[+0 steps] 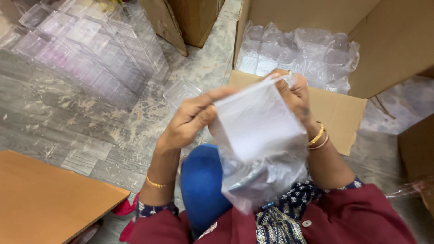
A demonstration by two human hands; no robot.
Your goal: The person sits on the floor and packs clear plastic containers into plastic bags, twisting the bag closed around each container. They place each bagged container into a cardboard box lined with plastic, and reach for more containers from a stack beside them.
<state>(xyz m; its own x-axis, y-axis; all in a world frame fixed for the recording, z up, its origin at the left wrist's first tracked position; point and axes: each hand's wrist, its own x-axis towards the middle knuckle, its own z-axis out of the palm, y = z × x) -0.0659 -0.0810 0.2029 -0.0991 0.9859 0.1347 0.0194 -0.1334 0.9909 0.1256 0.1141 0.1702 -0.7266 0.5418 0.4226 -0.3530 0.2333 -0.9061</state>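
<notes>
My left hand (pixel 192 118) and my right hand (pixel 296 92) both grip the top edge of a clear plastic bag (pixel 260 144), one at each upper corner. The bag hangs down over my lap, above my blue-clad knee (pixel 201 180). Something pale and flat shows inside the bag; I cannot tell what it is. Gold bangles circle both wrists.
An open cardboard box (pixel 334 113) ahead holds several bagged clear items (pixel 298 54). Rows of clear plastic boxes (pixel 86 40) stand on the grey floor at upper left, with one loose clear box (pixel 181 92) nearer. A brown board (pixel 49 199) lies at lower left. More cartons stand behind and right.
</notes>
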